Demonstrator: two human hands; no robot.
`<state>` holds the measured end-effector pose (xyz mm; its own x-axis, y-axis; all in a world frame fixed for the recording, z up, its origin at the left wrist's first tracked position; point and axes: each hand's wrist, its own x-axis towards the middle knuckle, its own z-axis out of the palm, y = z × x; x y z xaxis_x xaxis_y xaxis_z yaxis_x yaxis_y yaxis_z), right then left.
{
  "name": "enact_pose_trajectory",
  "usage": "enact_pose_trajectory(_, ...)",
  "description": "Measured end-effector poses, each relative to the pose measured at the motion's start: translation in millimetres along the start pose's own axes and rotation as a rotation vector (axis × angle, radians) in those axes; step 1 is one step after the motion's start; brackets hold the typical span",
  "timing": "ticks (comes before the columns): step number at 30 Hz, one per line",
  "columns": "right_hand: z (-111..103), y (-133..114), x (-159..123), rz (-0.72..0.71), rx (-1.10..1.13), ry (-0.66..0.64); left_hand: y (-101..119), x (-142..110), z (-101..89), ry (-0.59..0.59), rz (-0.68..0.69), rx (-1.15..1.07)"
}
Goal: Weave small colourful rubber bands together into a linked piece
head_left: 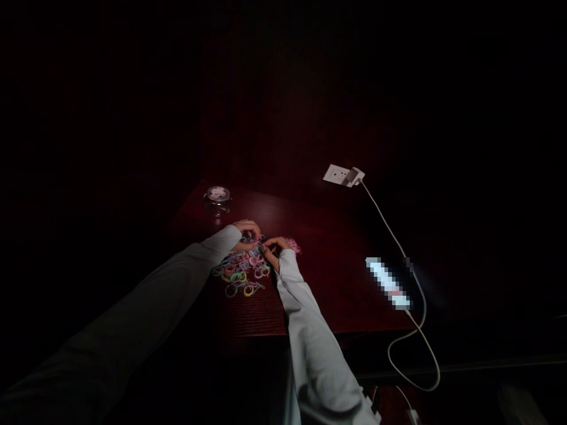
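A loose pile of colourful hair ties (237, 276) in pink, purple, green, yellow and blue lies on the dark red wooden table (328, 289). Over the far part of this pile, my left hand (247, 234) is curled with its fingers closed on a hair tie. Close on its right, my right hand (276, 248) pinches at the same small tie between thumb and fingers. The fingertips nearly meet, and the tie itself is mostly hidden in the dim light. Beyond my right hand sits a small bunch of pink hair ties (293, 245).
A clear jar (217, 203) with a patterned lid stands at the table's back left. To the right lies a lit phone (388, 283), blurred out, with a white cable (425, 301) running to a charger (355, 176) in a wall socket (335, 174). The surroundings are very dark.
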<state>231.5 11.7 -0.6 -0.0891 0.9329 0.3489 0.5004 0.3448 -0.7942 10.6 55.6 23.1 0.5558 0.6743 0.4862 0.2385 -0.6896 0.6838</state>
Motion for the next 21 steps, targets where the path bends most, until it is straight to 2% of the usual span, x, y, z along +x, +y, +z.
enact_pose_trajectory(9, 2, 6, 1, -0.038, 0.020, 0.012, -14, -1, 4.9, 0.049, 0.129, 0.032)
enact_pose_trajectory(21, 0, -1, -1, -0.010, 0.050, -0.008, -26, 1, 8.2, 0.061, 0.136, 0.038)
